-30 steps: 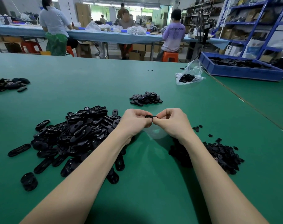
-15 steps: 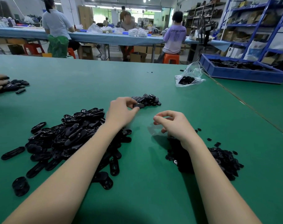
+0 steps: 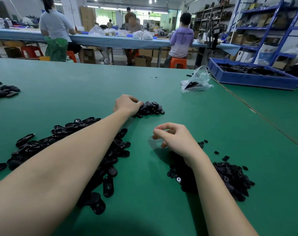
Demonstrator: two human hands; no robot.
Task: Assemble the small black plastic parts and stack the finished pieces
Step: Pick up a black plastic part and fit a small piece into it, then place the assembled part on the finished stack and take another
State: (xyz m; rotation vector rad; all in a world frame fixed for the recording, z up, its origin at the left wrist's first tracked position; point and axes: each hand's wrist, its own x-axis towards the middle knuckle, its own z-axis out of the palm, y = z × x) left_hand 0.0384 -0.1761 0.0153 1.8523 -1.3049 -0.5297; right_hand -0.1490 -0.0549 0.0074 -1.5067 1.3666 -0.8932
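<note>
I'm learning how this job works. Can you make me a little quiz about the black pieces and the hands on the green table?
1. True or false: the left hand is at the small far pile.
2. What does the right hand hold? A) a black piece B) a plastic bag C) nothing that can be seen
3. Fill in: beside the blue tray lies a clear plastic ____ with black pieces inside.

Key:
1. True; its fingers rest on the pile's near side.
2. C; its fingers hang loosely curled above the table, by the small-parts pile.
3. bag
</note>
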